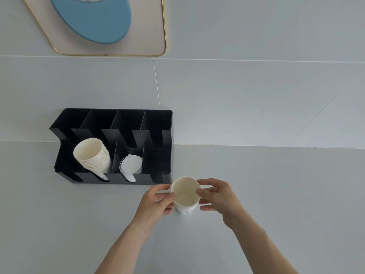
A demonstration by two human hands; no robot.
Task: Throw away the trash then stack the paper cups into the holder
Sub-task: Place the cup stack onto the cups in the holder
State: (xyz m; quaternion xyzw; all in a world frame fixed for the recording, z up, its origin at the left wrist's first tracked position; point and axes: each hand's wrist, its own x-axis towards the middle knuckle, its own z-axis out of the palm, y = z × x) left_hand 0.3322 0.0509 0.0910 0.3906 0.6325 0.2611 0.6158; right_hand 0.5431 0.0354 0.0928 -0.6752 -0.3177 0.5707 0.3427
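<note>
**Two hands hold one paper cup**

The paper cup [184,194] has some dark print low on its side, but it is too small to read. The cup stands upright on the grey counter [276,194], open end up, right between the two hands. The left hand [158,202] is at its 9 o'clock and the right hand [219,196] at its 3 o'clock. Both hands are curled part way, with fingertips pinching the rim from each side. The black holder [158,119] sits at 10 o'clock from the cup, just beside it. Inside lie a stack of cups [92,155] in the second slot from the left and white lids [129,167] in the next slot.
</note>
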